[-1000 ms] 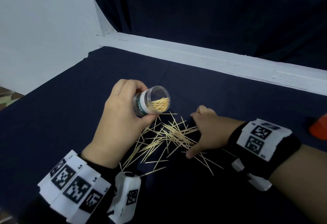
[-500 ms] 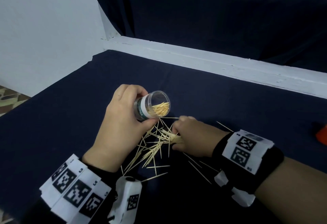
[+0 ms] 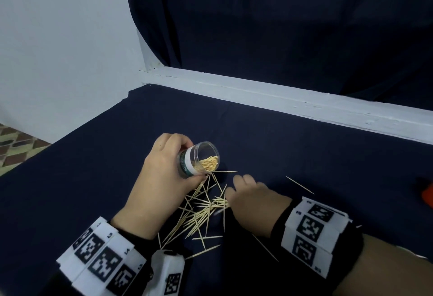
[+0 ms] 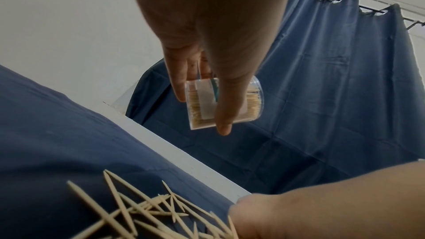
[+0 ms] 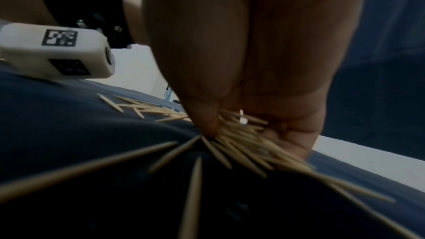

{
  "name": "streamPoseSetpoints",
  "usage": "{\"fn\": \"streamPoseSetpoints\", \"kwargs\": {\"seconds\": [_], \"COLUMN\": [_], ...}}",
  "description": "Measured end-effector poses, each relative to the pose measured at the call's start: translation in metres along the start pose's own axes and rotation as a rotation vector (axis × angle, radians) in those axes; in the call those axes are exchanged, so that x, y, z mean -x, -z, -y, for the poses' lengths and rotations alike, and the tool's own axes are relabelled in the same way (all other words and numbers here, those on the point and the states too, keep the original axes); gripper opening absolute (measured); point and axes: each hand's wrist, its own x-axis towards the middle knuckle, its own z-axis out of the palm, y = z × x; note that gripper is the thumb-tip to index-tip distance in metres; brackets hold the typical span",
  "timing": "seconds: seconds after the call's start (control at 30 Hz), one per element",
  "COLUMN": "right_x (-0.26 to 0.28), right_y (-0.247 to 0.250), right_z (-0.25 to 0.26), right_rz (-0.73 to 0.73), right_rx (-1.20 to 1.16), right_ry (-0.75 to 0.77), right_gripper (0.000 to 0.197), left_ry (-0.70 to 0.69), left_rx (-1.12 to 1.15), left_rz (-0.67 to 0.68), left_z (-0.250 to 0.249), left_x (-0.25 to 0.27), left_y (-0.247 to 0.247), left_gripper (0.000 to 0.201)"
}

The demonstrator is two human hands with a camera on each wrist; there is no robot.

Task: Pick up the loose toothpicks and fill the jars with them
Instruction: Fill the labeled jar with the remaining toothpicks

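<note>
Left hand grips a tilted clear plastic jar part-filled with toothpicks; right hand pinches a bundle of loose wooden toothpicks on the dark-blue-clothed worktop.

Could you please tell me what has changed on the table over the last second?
The right hand swept leftward into the loose toothpicks, closed, and now grips a bunch against the cloth. The pile has drawn tighter. The left hand keeps holding the tilted jar, partly filled, above the pile.

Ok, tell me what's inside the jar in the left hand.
The jar holds a bundle of toothpicks, tips toward its open mouth. The left hand covers its base.
</note>
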Motion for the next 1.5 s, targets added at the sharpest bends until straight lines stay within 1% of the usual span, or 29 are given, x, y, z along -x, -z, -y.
{"fn": "streamPoseSetpoints", "kwargs": {"seconds": [0.03,0.07,0.17,0.27,0.3,0.37,0.43,0.5,0.6,0.67,0.73,0.83,0.9,0.97,1.03,1.1,1.13,1.2,1.27,1.3,1.4,1.5], "right_x": [0.000,0.001,0.005,0.011,0.014,0.020,0.024,0.025,0.021,0.018,0.015,0.013,0.009,0.006,0.003,0.004,0.004,0.005,0.007,0.007,0.008,0.010], "right_y": [0.003,0.005,0.015,0.032,0.038,0.048,0.057,0.062,0.066,0.068,0.072,0.079,0.085,0.090,0.094,0.098,0.100,0.101,0.099,0.096,0.085,0.083], "right_z": [-0.003,-0.007,-0.023,-0.034,-0.035,-0.037,-0.037,-0.035,-0.034,-0.034,-0.032,-0.025,-0.021,-0.020,-0.022,-0.024,-0.025,-0.025,-0.025,-0.024,-0.022,-0.027], "right_rz": [-0.043,-0.037,0.057,0.056,0.055,0.044,0.015,0.015,0.046,0.074,0.070,0.042,0.028,-0.010,-0.052,-0.073,-0.098,-0.185,-0.283,-0.311,-0.332,-0.369], "right_rx": [-0.002,0.008,-0.042,-0.275,-0.364,-0.502,-0.569,-0.554,-0.495,-0.396,-0.297,-0.203,-0.163,-0.200,-0.311,-0.456,-0.533,-0.629,-0.639,-0.644,-0.729,-0.876], "right_ry": [0.015,0.012,-0.070,-0.071,-0.064,-0.069,-0.053,-0.020,-0.013,-0.023,-0.018,0.003,-0.006,-0.042,-0.072,-0.095,-0.102,-0.104,-0.097,-0.093,-0.075,-0.055], "right_gripper": [0.049,0.051,0.025,0.006,0.004,0.016,0.023,0.025,0.024,0.022,0.018,0.009,0.009,0.023,0.039,0.048,0.047,0.037,0.021,0.017,0.012,0.016], "left_ry": [0.002,0.006,0.021,0.032,0.032,0.030,0.030,0.027,0.018,0.008,-0.005,-0.017,-0.013,0.000,0.012,0.017,0.017,0.015,0.011,0.006,-0.007,-0.011], "left_rx": [-0.008,-0.017,-0.038,-0.059,-0.064,-0.067,-0.065,-0.064,-0.054,-0.050,-0.046,-0.042,-0.056,-0.074,-0.075,-0.065,-0.059,-0.054,-0.044,-0.031,-0.015,-0.025], "left_rz": [0.003,0.008,0.022,0.043,0.051,0.066,0.086,0.106,0.119,0.125,0.135,0.169,0.194,0.216,0.230,0.229,0.227,0.221,0.207,0.196,0.186,0.163], "left_z": [0.001,0.001,0.003,0.004,0.003,0.002,0.000,-0.002,-0.006,-0.008,-0.011,-0.016,-0.018,-0.019,-0.019,-0.019,-0.019,-0.019,-0.019,-0.019,-0.021,-0.020], "left_x": [0.000,0.000,-0.001,-0.001,-0.001,-0.001,-0.002,-0.002,-0.001,-0.001,-0.001,-0.001,-0.001,-0.002,-0.002,-0.002,-0.002,-0.002,-0.002,-0.002,-0.001,-0.001], "left_y": [0.000,0.000,-0.001,-0.003,-0.004,-0.005,-0.006,-0.008,-0.009,-0.010,-0.010,-0.013,-0.014,-0.014,-0.013,-0.013,-0.013,-0.013,-0.013,-0.013,-0.014,-0.014], "left_gripper": [0.049,0.049,0.049,0.050,0.050,0.049,0.049,0.047,0.044,0.042,0.041,0.044,0.047,0.050,0.051,0.051,0.052,0.052,0.053,0.053,0.053,0.053]}}
